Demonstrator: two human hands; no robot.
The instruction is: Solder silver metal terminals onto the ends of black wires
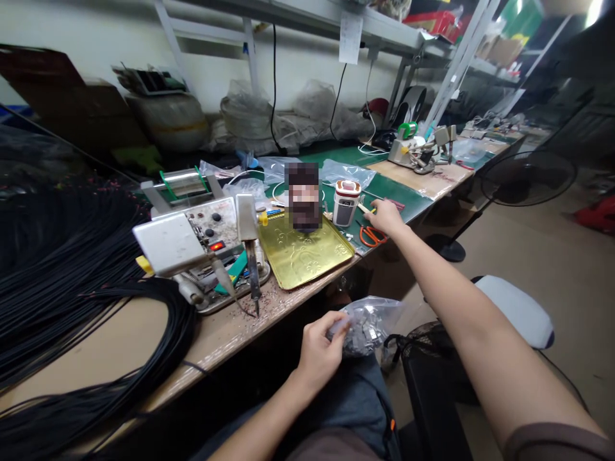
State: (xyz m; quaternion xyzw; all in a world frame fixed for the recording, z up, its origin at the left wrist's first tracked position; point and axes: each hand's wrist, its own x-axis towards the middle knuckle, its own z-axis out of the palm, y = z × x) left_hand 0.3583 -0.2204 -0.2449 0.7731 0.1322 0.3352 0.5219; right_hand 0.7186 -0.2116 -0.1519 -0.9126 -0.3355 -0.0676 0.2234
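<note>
My left hand (323,346) pinches the gathered neck of a clear plastic bag (372,326) above my lap. Small silvery metal pieces fill the bag. Out over the bench's front edge stretches my right arm, and my right hand (385,218) has its fingers curled down at a small yellowish tool (366,210). Whether they grip it is too small to make out. Orange-handled scissors (372,235) lie just below that hand. Left of it stands a white-and-grey lidded container (346,203). A gold metal tray (307,256) rests farther left, with a pixelated item behind it.
A soldering station (202,237) with its iron (254,282) pointing down stands left of the tray. Bundled black cables (62,256) cover the bench's left. A second station (420,150) is farther back. A black chair (432,384) and a fan (528,179) are at right.
</note>
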